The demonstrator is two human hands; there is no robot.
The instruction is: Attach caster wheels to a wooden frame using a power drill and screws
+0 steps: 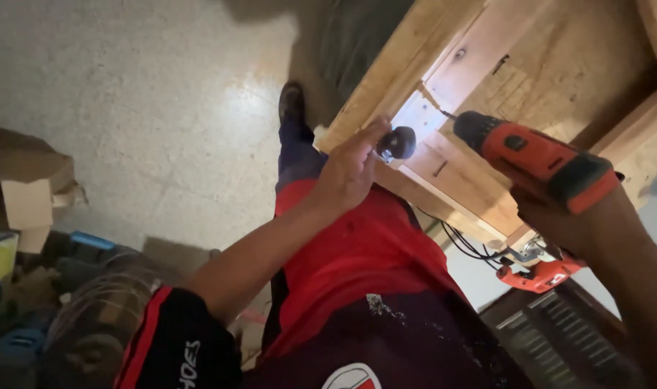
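1. Left hand [351,167] is pressed flat-ish against the edge of the wooden frame [386,94], fingers wrapped loosely around a small round black wheel [396,142] and pinning it to the wood. So that hand is closed on the wheel, not spread wide.
2. Right hand [552,212] is gripped tight around the handle of an orange-and-black cordless drill [534,155]. The hand is mostly hidden under the drill body, but it's clearly holding it.
3. The drill's bit [441,112] points at the frame just right of the wheel, tip touching or nearly touching the wood by a pale patch. Can't tell if it's bitten in yet.
4. Progress-wise, I'd say the wheel is positioned but not fastened; a dark screw head shows further up the frame.
5. Below the frame, a second orange power tool [541,272] with black cables lies on a light surface.
6. Far left of the frame: speckled floor [126,86], cardboard box [27,194], blue clutter.
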